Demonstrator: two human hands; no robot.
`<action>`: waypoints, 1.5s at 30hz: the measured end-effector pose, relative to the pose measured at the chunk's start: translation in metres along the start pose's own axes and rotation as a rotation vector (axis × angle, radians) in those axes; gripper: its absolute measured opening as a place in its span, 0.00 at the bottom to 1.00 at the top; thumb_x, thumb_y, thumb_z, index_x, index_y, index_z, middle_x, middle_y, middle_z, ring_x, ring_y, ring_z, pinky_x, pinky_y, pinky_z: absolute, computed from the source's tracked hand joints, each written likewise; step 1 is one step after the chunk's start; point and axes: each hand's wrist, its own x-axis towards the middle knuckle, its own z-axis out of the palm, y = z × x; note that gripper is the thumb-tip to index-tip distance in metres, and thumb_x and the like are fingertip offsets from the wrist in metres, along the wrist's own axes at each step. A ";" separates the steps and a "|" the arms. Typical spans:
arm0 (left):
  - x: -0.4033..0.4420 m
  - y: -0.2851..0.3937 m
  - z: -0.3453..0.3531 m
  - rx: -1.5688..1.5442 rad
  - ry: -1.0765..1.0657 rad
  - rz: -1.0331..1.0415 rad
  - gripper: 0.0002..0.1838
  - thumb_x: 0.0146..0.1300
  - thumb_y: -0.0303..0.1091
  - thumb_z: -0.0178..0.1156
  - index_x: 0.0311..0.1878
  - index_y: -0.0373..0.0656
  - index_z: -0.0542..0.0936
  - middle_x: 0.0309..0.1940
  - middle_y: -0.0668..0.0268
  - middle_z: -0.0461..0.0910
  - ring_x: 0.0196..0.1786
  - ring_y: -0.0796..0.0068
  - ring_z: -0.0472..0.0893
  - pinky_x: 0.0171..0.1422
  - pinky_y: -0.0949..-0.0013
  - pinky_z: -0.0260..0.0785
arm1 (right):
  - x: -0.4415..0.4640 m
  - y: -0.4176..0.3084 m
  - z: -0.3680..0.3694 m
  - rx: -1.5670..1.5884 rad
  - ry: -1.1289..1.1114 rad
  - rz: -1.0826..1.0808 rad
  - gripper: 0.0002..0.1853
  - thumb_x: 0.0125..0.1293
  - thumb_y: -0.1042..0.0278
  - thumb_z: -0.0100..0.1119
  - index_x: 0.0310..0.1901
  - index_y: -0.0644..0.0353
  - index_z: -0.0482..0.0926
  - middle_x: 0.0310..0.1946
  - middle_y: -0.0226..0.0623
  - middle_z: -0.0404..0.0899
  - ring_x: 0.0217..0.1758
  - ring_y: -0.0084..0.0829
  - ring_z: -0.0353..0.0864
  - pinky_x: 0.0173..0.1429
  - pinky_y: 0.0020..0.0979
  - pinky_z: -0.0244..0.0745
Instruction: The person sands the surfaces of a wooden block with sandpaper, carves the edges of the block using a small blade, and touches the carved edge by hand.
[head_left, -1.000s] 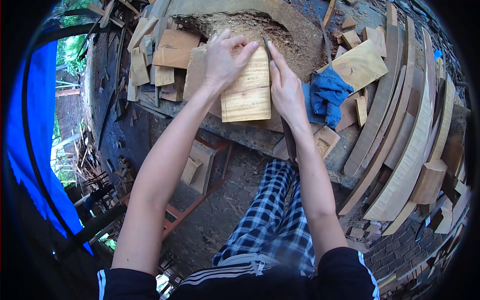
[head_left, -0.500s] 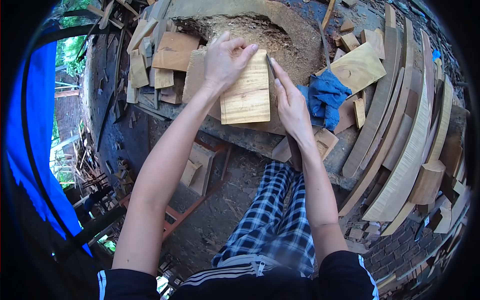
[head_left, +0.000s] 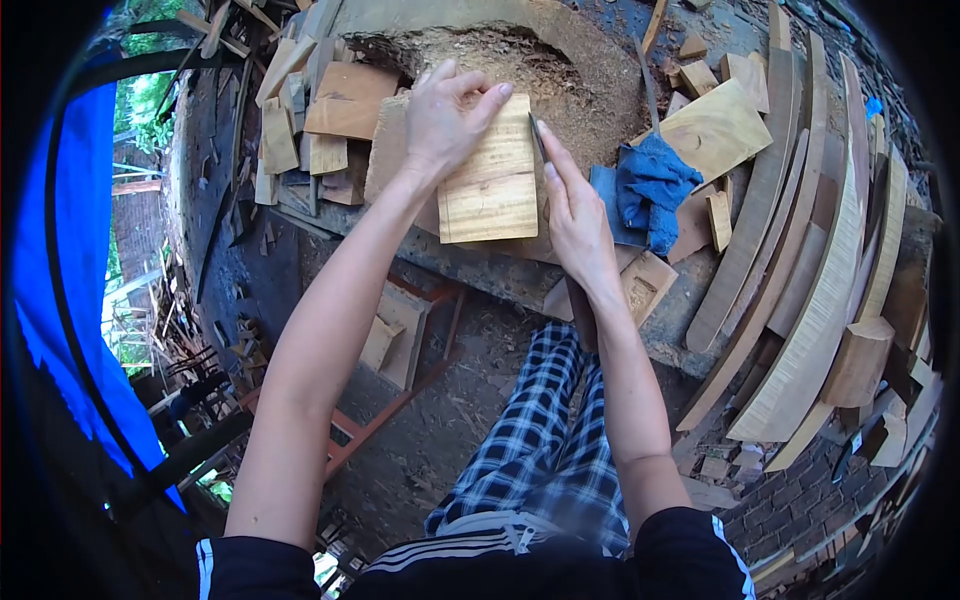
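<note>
A flat rectangular wooden board [head_left: 490, 200] with pale yellow grain lies against a rougher brown wood block [head_left: 392, 150]. My left hand [head_left: 450, 115] grips the board's upper left part, thumb on its face and fingers bent. Just off the board's right edge, my right hand [head_left: 580, 220] is closed around a knife [head_left: 539, 138], its narrow dark blade pointing away from me. A long dark piece, perhaps its handle, shows below the right wrist. A thin pencil-like line runs near the board's left side.
A crumpled blue cloth [head_left: 655, 185] lies right of my right hand, beside a pale wood plank [head_left: 715, 135]. Long curved wood strips [head_left: 810, 320] are stacked at the right. Wood offcuts [head_left: 350, 100] pile up at the left. Below stands a reddish frame [head_left: 390, 420].
The board and my left hand have shifted very slightly up and left in view. The knife in my right hand has slid a little toward me along the board's right edge.
</note>
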 end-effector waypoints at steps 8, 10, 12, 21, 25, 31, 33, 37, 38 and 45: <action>0.001 -0.002 -0.001 0.064 -0.009 0.036 0.20 0.66 0.51 0.65 0.37 0.40 0.86 0.29 0.65 0.72 0.34 0.68 0.75 0.39 0.65 0.68 | 0.007 -0.001 0.000 0.002 0.011 0.003 0.23 0.79 0.64 0.42 0.73 0.51 0.67 0.68 0.47 0.72 0.71 0.50 0.70 0.73 0.41 0.66; 0.000 -0.002 0.000 0.109 0.018 0.066 0.20 0.65 0.51 0.66 0.36 0.40 0.86 0.29 0.64 0.72 0.35 0.67 0.76 0.40 0.64 0.68 | 0.024 0.002 -0.001 -0.007 -0.001 -0.060 0.23 0.79 0.64 0.42 0.73 0.50 0.67 0.68 0.47 0.72 0.72 0.49 0.69 0.73 0.41 0.66; -0.006 0.000 -0.002 0.081 0.002 0.048 0.20 0.65 0.51 0.66 0.36 0.40 0.86 0.29 0.64 0.72 0.35 0.67 0.76 0.40 0.63 0.68 | 0.030 0.001 -0.001 0.014 -0.028 -0.036 0.23 0.79 0.65 0.41 0.73 0.50 0.67 0.68 0.47 0.72 0.72 0.48 0.70 0.73 0.40 0.65; -0.002 0.004 -0.001 0.066 0.022 0.042 0.19 0.64 0.51 0.67 0.35 0.41 0.87 0.28 0.65 0.71 0.35 0.69 0.75 0.40 0.63 0.67 | 0.028 0.006 -0.005 0.064 -0.065 -0.005 0.23 0.79 0.65 0.41 0.73 0.52 0.67 0.69 0.47 0.71 0.74 0.45 0.68 0.75 0.37 0.63; 0.002 -0.002 -0.004 0.101 -0.008 0.020 0.20 0.65 0.52 0.66 0.36 0.42 0.87 0.29 0.65 0.71 0.35 0.67 0.75 0.40 0.63 0.67 | 0.019 0.005 -0.005 0.101 -0.088 0.084 0.23 0.80 0.65 0.40 0.73 0.53 0.67 0.70 0.46 0.71 0.74 0.44 0.68 0.75 0.36 0.63; -0.002 0.004 -0.002 0.088 -0.006 0.021 0.19 0.65 0.52 0.66 0.37 0.42 0.87 0.29 0.64 0.72 0.38 0.67 0.75 0.42 0.62 0.68 | 0.009 0.001 -0.009 0.049 -0.108 0.106 0.23 0.80 0.62 0.41 0.73 0.50 0.66 0.70 0.45 0.71 0.74 0.47 0.68 0.74 0.39 0.64; 0.000 0.001 -0.004 0.104 -0.006 0.018 0.19 0.65 0.52 0.66 0.37 0.42 0.87 0.29 0.65 0.72 0.38 0.67 0.76 0.43 0.62 0.68 | 0.018 0.003 -0.004 0.071 -0.093 0.105 0.23 0.80 0.62 0.41 0.73 0.49 0.66 0.70 0.45 0.71 0.74 0.47 0.68 0.74 0.39 0.64; -0.006 -0.001 -0.001 0.092 -0.014 -0.002 0.20 0.65 0.52 0.66 0.37 0.42 0.87 0.29 0.64 0.73 0.38 0.67 0.76 0.44 0.62 0.69 | 0.006 0.007 -0.002 0.058 -0.065 0.080 0.23 0.80 0.62 0.40 0.73 0.49 0.66 0.70 0.46 0.71 0.74 0.48 0.68 0.74 0.40 0.65; -0.001 0.000 -0.003 0.101 -0.001 0.006 0.20 0.65 0.52 0.66 0.37 0.42 0.87 0.29 0.64 0.73 0.38 0.67 0.76 0.44 0.62 0.69 | 0.007 0.008 0.000 0.041 -0.025 -0.015 0.23 0.80 0.62 0.40 0.73 0.49 0.67 0.69 0.46 0.71 0.73 0.48 0.68 0.74 0.40 0.65; -0.002 -0.001 -0.003 0.077 0.016 -0.007 0.20 0.66 0.52 0.65 0.36 0.41 0.86 0.30 0.64 0.73 0.37 0.67 0.76 0.43 0.62 0.69 | 0.010 0.012 -0.004 0.008 -0.055 -0.021 0.22 0.79 0.63 0.42 0.72 0.50 0.68 0.68 0.47 0.72 0.72 0.47 0.70 0.72 0.39 0.66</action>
